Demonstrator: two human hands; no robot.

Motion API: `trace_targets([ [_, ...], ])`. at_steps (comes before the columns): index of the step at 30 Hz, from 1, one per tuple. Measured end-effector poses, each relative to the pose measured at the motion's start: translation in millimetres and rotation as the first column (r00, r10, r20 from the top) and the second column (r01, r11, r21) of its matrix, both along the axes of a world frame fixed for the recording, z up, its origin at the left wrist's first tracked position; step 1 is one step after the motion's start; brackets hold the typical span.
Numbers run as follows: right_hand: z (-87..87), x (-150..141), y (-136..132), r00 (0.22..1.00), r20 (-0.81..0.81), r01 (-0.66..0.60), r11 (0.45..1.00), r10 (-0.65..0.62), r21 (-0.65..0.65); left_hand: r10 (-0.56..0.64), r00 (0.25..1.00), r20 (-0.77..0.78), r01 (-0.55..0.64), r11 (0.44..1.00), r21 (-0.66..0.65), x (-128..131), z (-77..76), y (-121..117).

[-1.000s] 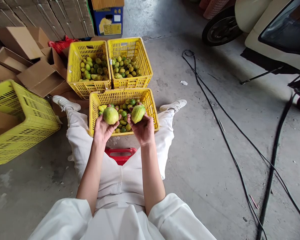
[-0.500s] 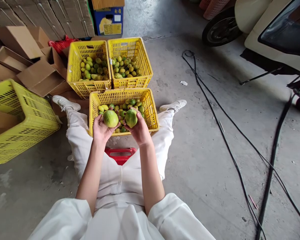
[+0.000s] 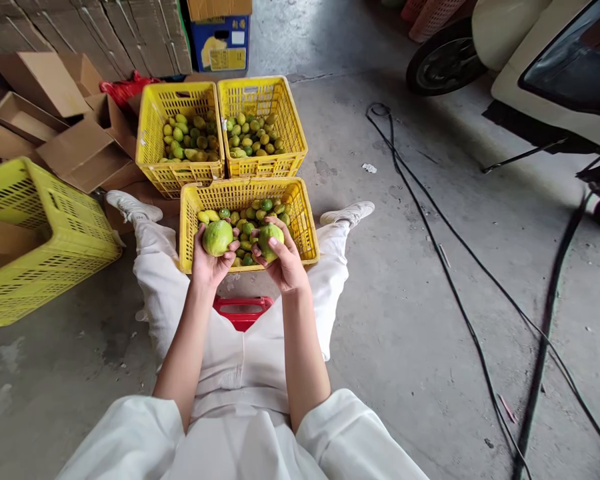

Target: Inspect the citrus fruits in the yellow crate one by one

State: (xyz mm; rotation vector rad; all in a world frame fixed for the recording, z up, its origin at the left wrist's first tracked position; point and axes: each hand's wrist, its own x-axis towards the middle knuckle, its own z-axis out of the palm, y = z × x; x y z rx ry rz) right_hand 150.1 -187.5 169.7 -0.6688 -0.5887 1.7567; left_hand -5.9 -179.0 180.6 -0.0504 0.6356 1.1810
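Note:
I sit on the floor with my legs spread around a yellow crate (image 3: 305, 227) partly filled with green and yellow fruits. My left hand (image 3: 207, 263) is closed around a round green-yellow fruit (image 3: 217, 237), held over the crate's near edge. My right hand (image 3: 285, 263) grips a second green fruit (image 3: 270, 239) right beside the first. Both fruits are close together, almost touching.
Two more yellow crates of fruit stand behind, the left one (image 3: 147, 143) and the right one (image 3: 293, 127). A tilted empty yellow crate (image 3: 35, 233) lies at left beside cardboard boxes (image 3: 45, 107). A red stool (image 3: 240, 310) shows between my legs. Black cables (image 3: 455, 267) cross the floor; a scooter (image 3: 530, 67) is parked at right.
My right hand has turned its fruit and drawn it lower and closer to the fruit in my left hand. The left hand has barely moved.

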Motion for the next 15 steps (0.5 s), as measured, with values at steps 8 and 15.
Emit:
trace_targets([
  [8,4.2,0.1,2.6,0.978,-0.178,0.093,0.991,-0.110,-0.100,0.063,0.997,-0.042,-0.063,0.998,0.015,-4.2,-5.7,-3.9],
  [15,3.4,4.1,-0.2,0.990,-0.125,0.053,0.996,-0.062,-0.078,0.086,0.996,0.004,-0.086,0.992,0.089,1.5,-1.9,-4.3],
])
